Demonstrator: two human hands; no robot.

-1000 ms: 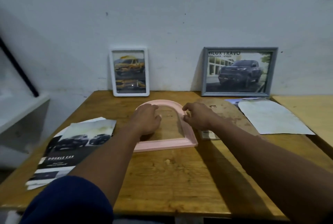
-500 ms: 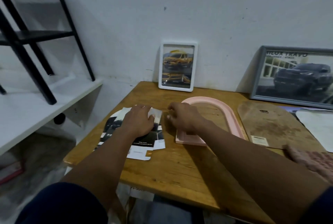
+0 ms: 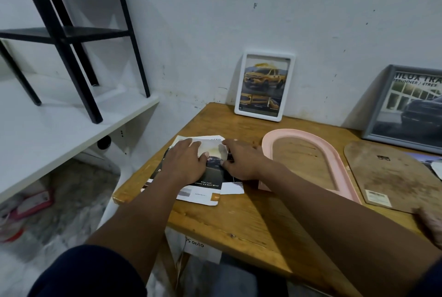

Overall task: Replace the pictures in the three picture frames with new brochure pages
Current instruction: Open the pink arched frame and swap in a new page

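Note:
A stack of car brochure pages (image 3: 205,191) lies at the wooden table's left edge. My left hand (image 3: 186,165) rests flat on the top page, fingers spread. My right hand (image 3: 241,162) pinches the page's right edge beside it. Just right of my hands the pink arch-shaped frame (image 3: 339,160) lies flat and empty, the table showing through it. Its brown backing board (image 3: 392,177) lies further right. A white frame (image 3: 264,86) with a yellow truck picture and a grey frame (image 3: 406,105) with a dark truck picture lean against the wall.
The wooden table (image 3: 251,225) ends just left of the brochures. A white shelf (image 3: 47,134) carrying a black metal rack (image 3: 71,38) stands to the left. A white paper (image 3: 436,168) peeks in at the right edge.
My view swung left. Both hands left the pink frame and moved left onto the brochure stack; my right hand now grips the top page's edge.

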